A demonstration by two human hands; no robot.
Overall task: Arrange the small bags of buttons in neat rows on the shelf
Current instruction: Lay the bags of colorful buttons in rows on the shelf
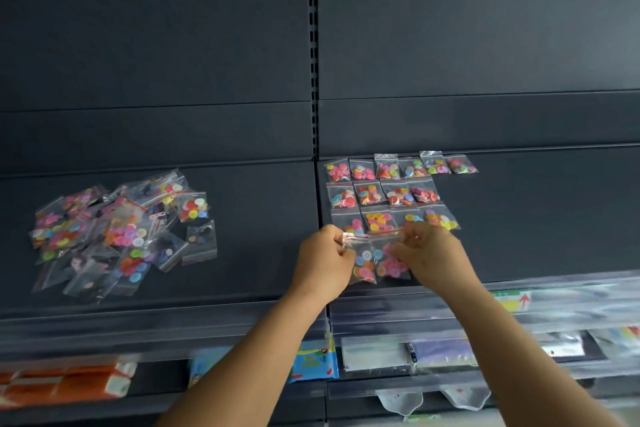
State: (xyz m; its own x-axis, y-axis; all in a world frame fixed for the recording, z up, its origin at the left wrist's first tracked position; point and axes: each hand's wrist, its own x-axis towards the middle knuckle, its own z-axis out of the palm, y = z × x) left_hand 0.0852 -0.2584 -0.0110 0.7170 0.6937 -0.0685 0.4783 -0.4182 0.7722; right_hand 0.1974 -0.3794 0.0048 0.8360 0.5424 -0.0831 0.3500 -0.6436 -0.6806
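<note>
— Fingers (341, 242) on my left hand (323, 262) are pinched shut on the red-striped top edge of a small clear bag (363, 262); white, orange and pink buttons sit in its lower half.

— And your right?

— My right hand (431, 253) is curled too, fingertips (398, 246) pressed onto the top edge of a second bag (390, 262) of mostly pink buttons. Both bags hang side by side, touching, just in front of the arranged bags (391, 192) on the dark shelf (536, 218).

— How do those rows look?

— Three rows at the right section's left side. I count six bags at the back, four in the middle, about four nearest me, partly hidden behind my knuckles. Each holds mixed bright buttons.

— Anything still unsorted?

— A loose pile of bags (121, 232) lies well apart on the left section, overlapping at every angle. Some hold bright buttons, some dark ones.

— Below the shelf?

— Blurred packets (313, 364) on a lower level, and something orange (65, 383) at the left; I cannot tell what they are.
</note>
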